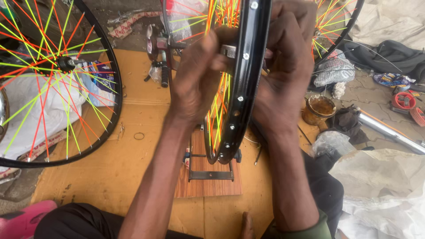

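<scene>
both hands clamp on a black bicycle rim (pixel 241 95) standing upright in a truing stand (pixel 211 173) on cardboard (pixel 133 155): the left hand (pixel 197 82) pinches a small metal tool (pixel 229 51) against it, the right hand (pixel 283 75) grips its far side. a second wheel (pixel 57 79) with neon spokes stands to the left, a grease tin (pixel 318 109) to the right.

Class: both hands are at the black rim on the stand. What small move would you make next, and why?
Probably a small turn of the tool in the left hand while the right hand steadies the rim: the tool sits against the rim's inner edge among the spokes, and the wheel rests in the stand.
</scene>
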